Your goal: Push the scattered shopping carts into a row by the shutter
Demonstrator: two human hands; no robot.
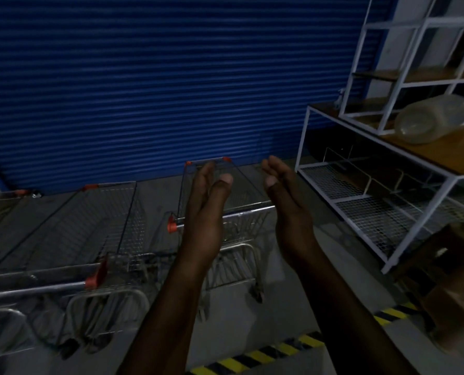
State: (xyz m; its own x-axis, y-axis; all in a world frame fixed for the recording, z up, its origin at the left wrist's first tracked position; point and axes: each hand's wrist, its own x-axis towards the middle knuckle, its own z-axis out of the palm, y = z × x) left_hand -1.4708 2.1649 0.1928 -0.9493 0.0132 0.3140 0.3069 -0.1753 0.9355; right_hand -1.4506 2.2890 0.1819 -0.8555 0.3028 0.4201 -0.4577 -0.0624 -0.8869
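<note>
A wire shopping cart [241, 220] with red corner caps stands in front of me, its nose toward the blue shutter [157, 85]. My left hand [207, 212] and my right hand [284, 204] are raised above its handle bar, palms facing each other, fingers straight, holding nothing. A second cart [101, 226] stands to its left, also facing the shutter. The corner of a third cart [1, 201] shows at the far left edge.
A white metal rack [382, 196] with wire shelves stands close on the right, a clear plastic jar [431, 119] lying on its wooden top. Yellow-black hazard tape [279, 350] runs across the grey floor near my feet. Brown boxes [447, 272] sit at the lower right.
</note>
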